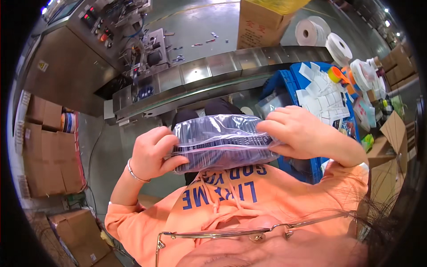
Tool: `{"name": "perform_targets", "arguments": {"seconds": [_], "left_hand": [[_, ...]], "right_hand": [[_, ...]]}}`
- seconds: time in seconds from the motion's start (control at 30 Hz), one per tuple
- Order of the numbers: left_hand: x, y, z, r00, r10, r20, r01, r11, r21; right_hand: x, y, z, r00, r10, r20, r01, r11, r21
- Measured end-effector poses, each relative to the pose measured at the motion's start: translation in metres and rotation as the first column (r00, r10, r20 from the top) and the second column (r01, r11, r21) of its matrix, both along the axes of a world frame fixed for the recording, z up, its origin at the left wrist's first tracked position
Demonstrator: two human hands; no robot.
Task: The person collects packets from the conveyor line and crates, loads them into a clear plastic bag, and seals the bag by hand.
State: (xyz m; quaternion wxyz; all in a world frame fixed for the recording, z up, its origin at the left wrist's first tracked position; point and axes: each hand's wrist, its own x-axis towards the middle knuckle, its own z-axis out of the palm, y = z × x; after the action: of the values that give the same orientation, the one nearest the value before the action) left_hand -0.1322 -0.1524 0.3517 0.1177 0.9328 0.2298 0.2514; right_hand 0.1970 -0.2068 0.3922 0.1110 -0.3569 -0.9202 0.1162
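Note:
A clear plastic zip bag point(218, 127) packed with rows of thin dark packets lies across my lap, close to my body. My left hand point(153, 153) grips its left end, thumb below and fingers curled over the edge. At the right end, my right hand point(291, 133) pinches the plastic near the bag's opening. A pinkish zip strip runs along the bag's mouth between both hands. What exactly the packets hold cannot be made out.
Beyond my knees runs a metal conveyor point(195, 71), with a machine cabinet point(66, 66) at the left. A blue crate point(289, 84) bearing white labels and tape rolls stands to my right. Cardboard boxes point(51, 155) are stacked at left; a tall carton point(262, 26) stands behind the conveyor.

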Motion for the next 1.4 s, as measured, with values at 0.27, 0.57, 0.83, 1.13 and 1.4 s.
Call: {"name": "perform_targets", "arguments": {"seconds": [0.27, 0.57, 0.83, 1.13, 1.4], "left_hand": [[-0.008, 0.000, 0.013, 0.982, -0.151, -0.117, 0.112, 0.951, -0.288], [0.002, -0.005, 0.028, 0.916, -0.130, -0.380, 0.005, 0.950, -0.313], [0.144, -0.034, 0.033, 0.966, -0.022, -0.257, 0.014, 0.999, -0.033], [0.160, -0.002, -0.011, 0.974, -0.120, 0.191, 0.159, 0.967, -0.200], [0.168, 0.006, 0.028, 0.994, -0.094, 0.049, 0.092, 0.995, 0.047]], "right_hand": [[0.024, -0.014, -0.012, 0.982, -0.072, -0.172, 0.111, 0.967, 0.229], [0.026, -0.014, -0.053, 0.841, -0.195, -0.504, 0.046, 0.955, -0.293], [0.021, -0.008, -0.062, 0.560, -0.274, -0.782, -0.009, 0.942, -0.337], [0.019, 0.000, -0.112, 0.180, -0.315, -0.932, -0.215, 0.912, -0.350], [0.005, 0.023, -0.105, 0.090, -0.160, -0.983, 0.073, 0.985, -0.154]]}}
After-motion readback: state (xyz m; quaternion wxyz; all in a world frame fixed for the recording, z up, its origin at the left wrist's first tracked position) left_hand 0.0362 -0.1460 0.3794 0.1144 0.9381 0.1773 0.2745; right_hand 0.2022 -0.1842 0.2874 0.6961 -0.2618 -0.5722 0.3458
